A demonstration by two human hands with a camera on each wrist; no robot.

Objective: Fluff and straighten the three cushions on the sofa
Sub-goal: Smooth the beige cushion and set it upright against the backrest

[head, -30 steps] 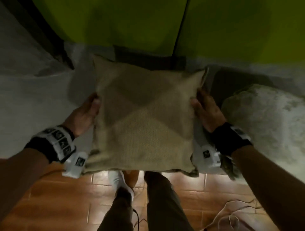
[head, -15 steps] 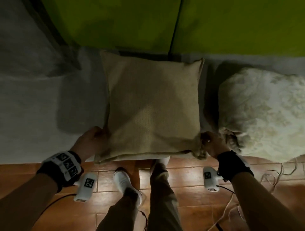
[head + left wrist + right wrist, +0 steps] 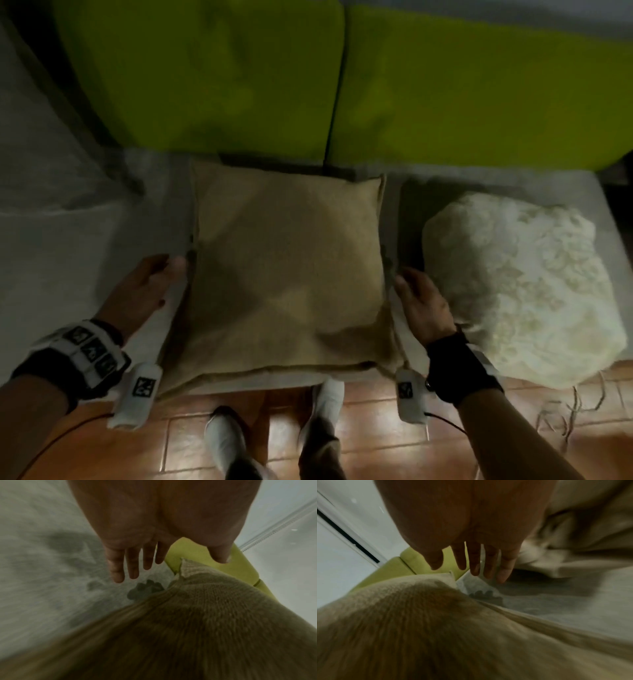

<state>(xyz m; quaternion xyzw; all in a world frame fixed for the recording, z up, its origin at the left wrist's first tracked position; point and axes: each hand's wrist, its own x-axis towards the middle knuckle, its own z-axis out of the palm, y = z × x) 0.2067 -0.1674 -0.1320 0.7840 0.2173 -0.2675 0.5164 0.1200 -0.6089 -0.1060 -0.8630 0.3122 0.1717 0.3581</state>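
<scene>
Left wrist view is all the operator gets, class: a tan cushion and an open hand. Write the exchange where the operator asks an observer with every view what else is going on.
Operator: Is the right hand on the tan cushion?
Observer: The right hand is open beside the cushion's right edge; contact is unclear.
Operator: Any other cushion nearby?
Observer: Yes, a cream cushion lies on the seat just right of that hand.
Operator: Does the tan one sit fully on the seat?
Observer: No, the head view shows its near edge overhanging the seat front above the tiled floor.
</scene>
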